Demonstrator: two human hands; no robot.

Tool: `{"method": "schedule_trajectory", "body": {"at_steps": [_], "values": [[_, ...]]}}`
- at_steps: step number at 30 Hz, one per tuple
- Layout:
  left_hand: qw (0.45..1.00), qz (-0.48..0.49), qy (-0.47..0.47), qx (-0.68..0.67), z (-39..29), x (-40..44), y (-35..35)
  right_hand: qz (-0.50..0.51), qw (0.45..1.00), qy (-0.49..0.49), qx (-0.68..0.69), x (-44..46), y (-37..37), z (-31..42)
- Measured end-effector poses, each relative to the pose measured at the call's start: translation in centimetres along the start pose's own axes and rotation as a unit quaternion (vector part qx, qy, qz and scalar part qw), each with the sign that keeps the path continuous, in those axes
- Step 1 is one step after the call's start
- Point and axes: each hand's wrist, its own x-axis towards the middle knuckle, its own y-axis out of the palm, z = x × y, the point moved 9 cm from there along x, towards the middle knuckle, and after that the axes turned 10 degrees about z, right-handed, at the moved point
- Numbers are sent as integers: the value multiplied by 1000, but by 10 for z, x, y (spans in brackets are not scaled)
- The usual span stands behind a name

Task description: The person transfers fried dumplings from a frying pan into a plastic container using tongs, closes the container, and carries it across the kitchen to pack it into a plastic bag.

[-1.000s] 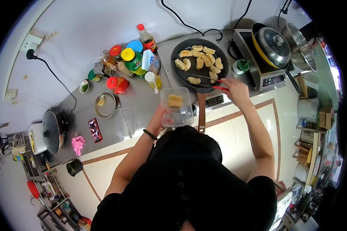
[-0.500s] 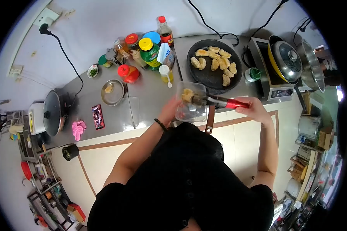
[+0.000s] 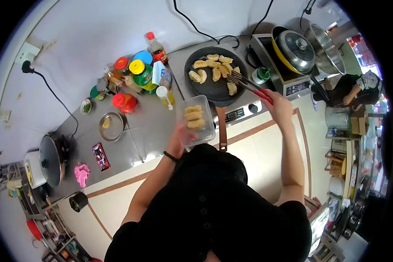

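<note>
Several browned dumplings point(image 3: 216, 74) lie in a dark speckled frying pan point(image 3: 205, 89) whose brown handle points toward me. My right hand point(image 3: 276, 105) is closed on the red handles of metal tongs point(image 3: 249, 85). The tongs' slotted ends are over the right side of the pan, at the dumplings there; whether they grip one is unclear. My left hand point(image 3: 179, 136) holds a clear plastic container point(image 3: 208, 126) by its left side, just in front of the pan. Three dumplings point(image 3: 194, 116) lie side by side in the container.
Left of the pan stand bottles and jars point(image 3: 142, 76), a metal bowl point(image 3: 111, 126), a phone point(image 3: 101, 156) and a pink cloth point(image 3: 81, 174). A green-lidded jar point(image 3: 261, 75) and a second cooker point(image 3: 292, 85) are on the right. Another person's arm point(image 3: 353, 94) shows at far right.
The tongs have moved from over the container back to the pan. Three dumplings now show in the container, against two a second ago. The lower-left dumpling is gone from the pan.
</note>
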Motion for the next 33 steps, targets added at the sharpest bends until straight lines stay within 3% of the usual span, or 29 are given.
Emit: {"method": "schedule_trajectory", "body": {"at_steps": [8,17,20,23,24,26,27,29,30,33], "values": [[996,-72,18,51,-3,2,-6,-10,996,89,-30,46,94,21],[992,-112,42,47,-3,-17,-24,26,998,60,-16,19,86,15],[989,-115,16,93,-5,-16,-24,100,981,105,129,23,97,-13],[989,-127,22,73,-12,-15,-18,208,893,59,396,6,81,-6],[991,-110,11,69,-8,-12,-20,212,892,59,395,-3,65,1],[994,-92,-3,65,-3,-8,-20,235,892,-83,377,-20,30,42],[994,-81,-3,76,-4,-6,-17,235,892,-81,378,-26,17,53],[994,-69,-6,88,-2,2,-16,211,946,-180,168,-38,-9,95],[994,-49,-6,93,0,8,-14,189,947,-243,91,-43,-16,114],[996,-2,-6,84,3,17,-7,180,949,-259,16,-50,-4,129]]}}
